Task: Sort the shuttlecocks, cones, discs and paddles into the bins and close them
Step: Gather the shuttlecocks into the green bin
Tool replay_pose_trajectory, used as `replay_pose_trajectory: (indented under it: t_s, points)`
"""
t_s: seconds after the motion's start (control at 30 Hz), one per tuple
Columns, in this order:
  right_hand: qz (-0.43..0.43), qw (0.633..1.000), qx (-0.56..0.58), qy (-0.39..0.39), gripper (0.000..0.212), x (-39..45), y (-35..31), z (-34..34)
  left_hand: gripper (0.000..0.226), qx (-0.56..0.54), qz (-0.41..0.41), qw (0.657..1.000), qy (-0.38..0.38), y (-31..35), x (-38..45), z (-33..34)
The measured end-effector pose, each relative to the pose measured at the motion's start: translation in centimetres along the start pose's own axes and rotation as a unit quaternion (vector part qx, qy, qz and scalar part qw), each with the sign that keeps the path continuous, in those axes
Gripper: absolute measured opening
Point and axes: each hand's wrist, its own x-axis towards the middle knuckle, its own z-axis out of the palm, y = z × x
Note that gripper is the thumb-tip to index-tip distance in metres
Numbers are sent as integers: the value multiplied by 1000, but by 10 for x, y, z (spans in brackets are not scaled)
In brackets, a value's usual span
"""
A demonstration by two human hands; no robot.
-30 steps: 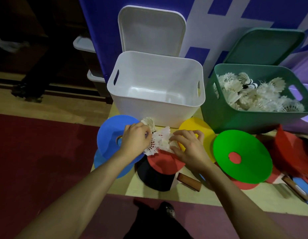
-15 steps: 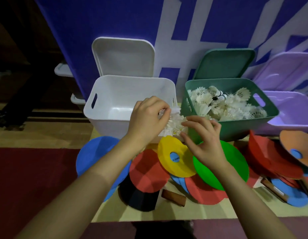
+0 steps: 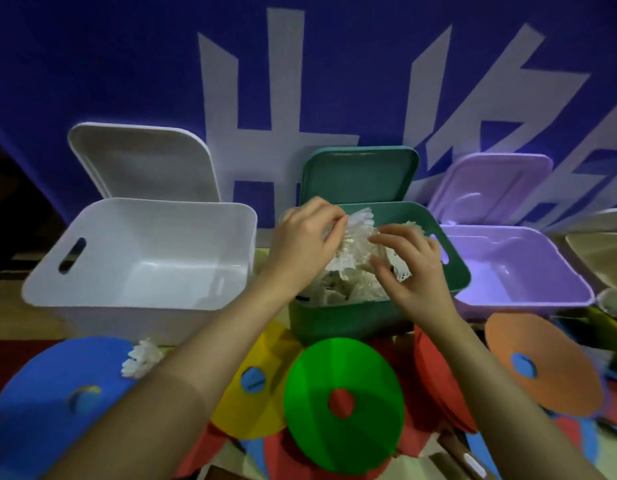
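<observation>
Shuttlecocks over the green bin

I held my left hand and right hand over it, both pinching white shuttlecocks between curled fingers.

Dim, bluish light; soft motion blur, edges warped by wide-angle lens.

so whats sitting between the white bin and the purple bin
The green bin, its lid up, stands between the white bin and the purple bin. It holds shuttlecocks, and both hands are over it. The head view shows this.
</observation>
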Motion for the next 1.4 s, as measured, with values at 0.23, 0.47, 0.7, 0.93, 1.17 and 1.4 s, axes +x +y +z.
replay_pose_trajectory:
  t_s: [0.23, 0.47, 0.7, 0.93, 1.17, 1.4]
  points:
    - [-6, 992, -23, -126, 32, -6, 69, 8, 9, 127, -8, 983, -131, -24, -20, 57]
    - [-8, 939, -157, -305, 66, -13, 85, 19, 43, 178, -79, 956, -218, -31, -37, 68]
    - [76, 893, -174, -408, 66, -4, 93, 29, 52, 227, -97, 884, -397, -41, -24, 85]
    - [109, 874, -170, -442, 57, 15, 90, 39, 51, 252, -122, 852, -443, -48, -11, 84]
    - [69, 956, -174, -228, 53, 23, 53, 36, 46, 184, -134, 936, -268, -28, -5, 40]
    - [4, 993, -14, -121, 41, 28, -27, 51, 37, 177, -95, 969, -142, -29, -30, -57]
